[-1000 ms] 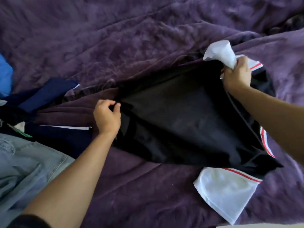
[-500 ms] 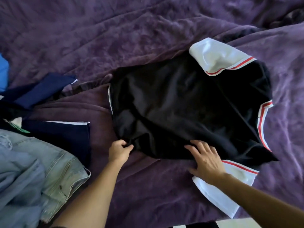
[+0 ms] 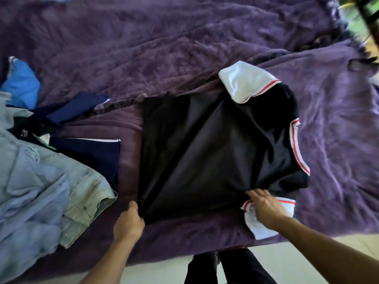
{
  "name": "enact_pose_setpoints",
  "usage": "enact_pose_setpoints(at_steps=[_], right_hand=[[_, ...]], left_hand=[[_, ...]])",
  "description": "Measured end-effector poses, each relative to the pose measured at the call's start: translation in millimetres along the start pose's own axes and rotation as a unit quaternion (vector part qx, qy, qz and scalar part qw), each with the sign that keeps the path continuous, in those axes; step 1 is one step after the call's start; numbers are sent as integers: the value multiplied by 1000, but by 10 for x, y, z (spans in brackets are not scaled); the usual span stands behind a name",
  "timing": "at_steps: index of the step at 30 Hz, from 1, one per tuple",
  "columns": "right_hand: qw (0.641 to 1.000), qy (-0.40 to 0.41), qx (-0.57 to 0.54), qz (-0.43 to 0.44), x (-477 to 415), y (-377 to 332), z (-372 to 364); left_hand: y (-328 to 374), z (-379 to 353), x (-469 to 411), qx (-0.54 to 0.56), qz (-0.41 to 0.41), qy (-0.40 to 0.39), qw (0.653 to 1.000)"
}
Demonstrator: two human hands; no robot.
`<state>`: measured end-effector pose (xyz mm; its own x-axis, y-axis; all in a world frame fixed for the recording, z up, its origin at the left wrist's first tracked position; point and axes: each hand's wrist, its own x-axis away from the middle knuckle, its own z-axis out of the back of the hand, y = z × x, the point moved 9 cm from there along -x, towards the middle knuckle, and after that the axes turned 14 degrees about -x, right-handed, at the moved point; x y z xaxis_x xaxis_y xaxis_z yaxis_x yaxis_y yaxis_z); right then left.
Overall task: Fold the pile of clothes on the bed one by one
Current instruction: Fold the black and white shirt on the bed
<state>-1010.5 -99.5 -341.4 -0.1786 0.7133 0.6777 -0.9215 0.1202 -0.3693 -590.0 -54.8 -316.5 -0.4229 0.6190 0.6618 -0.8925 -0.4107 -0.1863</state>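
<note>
Left grip (image 3: 128,222) clenched on the near-left corner of black shirt (image 3: 205,156), which lies spread flat on the purple bed (image 3: 194,234). Right grip (image 3: 266,206) on its near white sleeve (image 3: 258,230); pinching or pressing, can't tell. Left side: denim jeans (image 3: 82,191), navy clothes (image 3: 92,156), tag (image 3: 44,138) unreadable.

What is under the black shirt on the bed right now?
Purple blanket shows all around the black shirt, and a white sleeve pokes out from beneath its near edge, under the right hand. Whatever else lies beneath is covered by the fabric.
</note>
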Motion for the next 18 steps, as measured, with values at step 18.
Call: enact_pose_setpoints(at_steps=[18], right_hand=[[692, 279, -590, -307, 518, 1147, -410]], left_hand=[[1031, -819, -95, -229, -187, 139, 945]])
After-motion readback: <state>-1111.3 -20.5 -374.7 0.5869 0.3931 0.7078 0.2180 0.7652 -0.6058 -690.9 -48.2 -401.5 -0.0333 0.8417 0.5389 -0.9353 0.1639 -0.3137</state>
